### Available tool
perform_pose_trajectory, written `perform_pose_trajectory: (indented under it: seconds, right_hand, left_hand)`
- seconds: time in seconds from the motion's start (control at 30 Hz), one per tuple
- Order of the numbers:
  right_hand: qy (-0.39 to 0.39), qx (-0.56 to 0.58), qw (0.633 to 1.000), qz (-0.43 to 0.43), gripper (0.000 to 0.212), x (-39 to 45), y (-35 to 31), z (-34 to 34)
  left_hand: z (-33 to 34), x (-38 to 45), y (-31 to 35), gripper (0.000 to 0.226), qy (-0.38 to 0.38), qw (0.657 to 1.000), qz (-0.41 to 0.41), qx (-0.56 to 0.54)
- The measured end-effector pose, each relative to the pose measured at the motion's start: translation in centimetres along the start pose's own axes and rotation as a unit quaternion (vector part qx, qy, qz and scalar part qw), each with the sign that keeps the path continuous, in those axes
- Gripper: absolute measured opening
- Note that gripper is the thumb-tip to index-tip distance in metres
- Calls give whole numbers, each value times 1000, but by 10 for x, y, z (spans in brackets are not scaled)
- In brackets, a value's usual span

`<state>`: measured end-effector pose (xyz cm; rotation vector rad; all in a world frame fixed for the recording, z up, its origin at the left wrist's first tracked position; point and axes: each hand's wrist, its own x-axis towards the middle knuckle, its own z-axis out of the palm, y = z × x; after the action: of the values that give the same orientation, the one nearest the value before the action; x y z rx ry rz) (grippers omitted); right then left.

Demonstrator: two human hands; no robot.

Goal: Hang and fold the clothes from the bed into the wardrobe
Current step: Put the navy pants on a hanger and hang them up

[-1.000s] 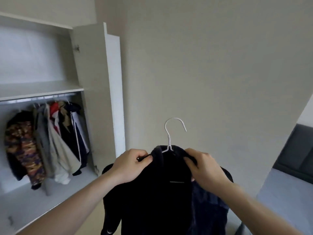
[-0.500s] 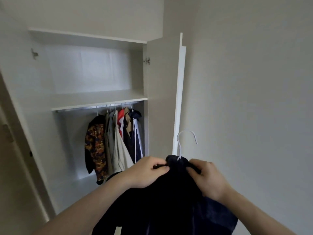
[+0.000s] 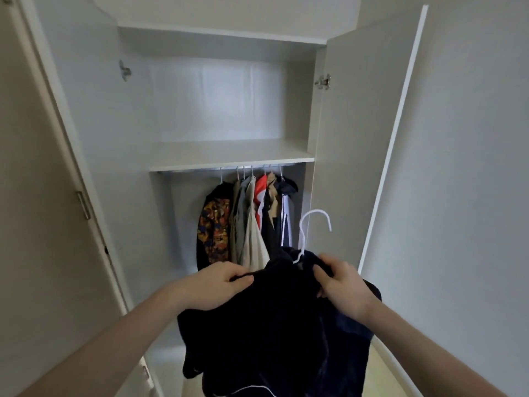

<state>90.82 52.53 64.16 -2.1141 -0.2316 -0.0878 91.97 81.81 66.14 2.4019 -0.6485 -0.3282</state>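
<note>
facing open wardrobe (image 3: pixel 229 156) squarely now

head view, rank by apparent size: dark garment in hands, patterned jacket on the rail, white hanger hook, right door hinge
1. dark garment, largest, though it is nearest the camera.
2. patterned jacket, farther back on the rail.
3. white hanger hook.
4. right door hinge, smallest.
</note>
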Motion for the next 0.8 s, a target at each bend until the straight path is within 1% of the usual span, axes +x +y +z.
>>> perform_pose_trajectory:
  seconds: [0.03,0.07,0.17,0.2,0.27,0.33,0.43,0.5,0.57,0.63,0.67,0.73,0.77,0.8]
  right_hand:
    - [-21,12,1000,-7,21,18,3,5]
    - [-40,27,999,-13,18,37,6,10]
    - [-97,57,993,-38,16,92,16,23]
    - [-116,62,990,-50,20,110,19,27]
    - [-143,67,985,-75,34,143,24,34]
    - [-153,65,981,-105,45,175,33,41]
    - [-166,67,973,-148,45,218,47,51]
    - [-161,58,971,-165,48,240,52,63]
    - [-125,67,979,-149,43,258,53,79]
    - [-89,84,985,-124,32,272,55,102]
    - [-98,88,984,-118,25,277,55,115]
    - [-171,106,972,-120,14,284,53,142]
    - [-203,111,965,-123,15,285,50,152]
    - [-218,110,961,-128,17,287,47,161]
  left_hand:
    - [1,6,-8,39,0,1000,-18,-20]
    - [2,11,-16,39,17,999,-32,-39]
    - [6,26,-37,45,107,986,-75,-106]
    - [7,30,-43,46,125,979,-97,-127]
    - [11,36,-53,42,154,964,-146,-157]
    - [14,42,-64,40,203,949,-184,-157]
    - [21,48,-80,44,265,927,-215,-156]
    - [26,51,-87,45,300,910,-235,-164]
    - [32,54,-92,45,333,894,-247,-173]
    - [36,56,-99,45,364,876,-262,-177]
    - [37,58,-102,45,378,869,-269,-176]
    - [34,61,-110,45,396,854,-281,-187]
    - [31,63,-114,45,402,848,-283,-198]
    - [26,66,-116,45,407,843,-284,-206]
